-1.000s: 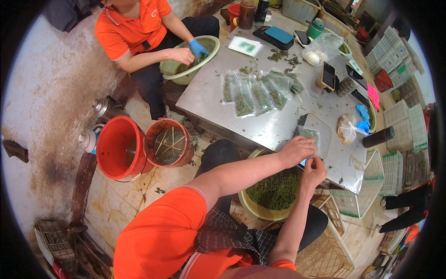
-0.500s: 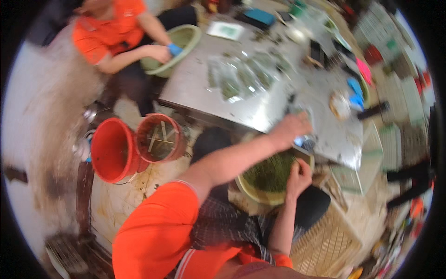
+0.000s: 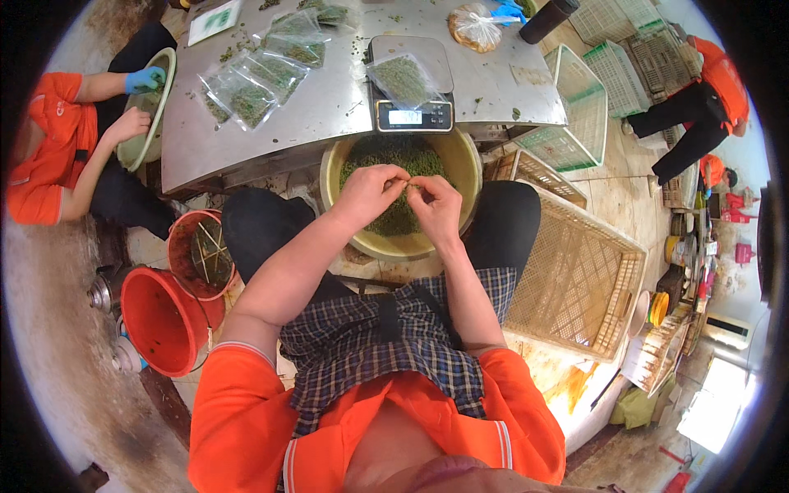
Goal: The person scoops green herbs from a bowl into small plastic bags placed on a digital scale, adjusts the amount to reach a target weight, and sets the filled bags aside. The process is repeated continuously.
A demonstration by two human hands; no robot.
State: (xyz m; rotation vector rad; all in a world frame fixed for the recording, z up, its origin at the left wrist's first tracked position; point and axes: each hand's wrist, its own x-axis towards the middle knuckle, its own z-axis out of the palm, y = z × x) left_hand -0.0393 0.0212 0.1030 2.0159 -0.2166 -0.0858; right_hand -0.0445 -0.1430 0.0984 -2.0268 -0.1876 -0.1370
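Observation:
My left hand (image 3: pixel 371 195) and my right hand (image 3: pixel 436 210) meet over a yellow basin (image 3: pixel 470 174), which sits between my knees. Thumb and fingertips are pinched on both hands, almost touching each other. Whatever lies in the pinch is too small to name. Many small green pieces, like green peppercorns (image 3: pixel 399 219), cover the bottom of the basin. Just beyond the basin, a digital scale (image 3: pixel 415 117) with a lit display stands at the table's edge. On its plate rests a clear plastic bag of the green pieces (image 3: pixel 403 80).
Several filled clear bags (image 3: pixel 251 97) lie on the metal table (image 3: pixel 329 115). A dark bottle (image 3: pixel 549 20) stands at its far right. Red buckets (image 3: pixel 160 320) are at my left, a yellow plastic crate (image 3: pixel 575 279) at my right. A gloved person (image 3: pixel 57 156) holds a basin at left.
My left hand has come back from beside the scale to above the basin, meeting my right hand. The view has turned, shifting the table leftward. The bag on the scale now shows clearly.

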